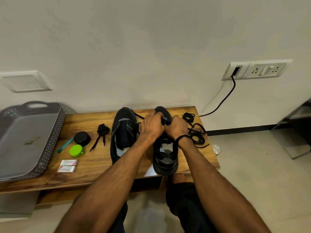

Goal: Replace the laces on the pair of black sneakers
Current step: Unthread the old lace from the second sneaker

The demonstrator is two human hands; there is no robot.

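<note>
Forearms lead to left hand (pixel 152 125) and right hand (pixel 177 127), both pinching a black lace (pixel 139 116) over the sneaker (pixel 165 158) beneath them.

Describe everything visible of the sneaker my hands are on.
The sneaker is black, with grey heel panels and a pale insole showing through its opening. It stands upright on the wooden table, toe toward the wall and heel at the near edge, to the right of the other sneaker. The left hand and right hand cover its forefoot, gripping a black lace. Its eyelets are hidden.
</note>
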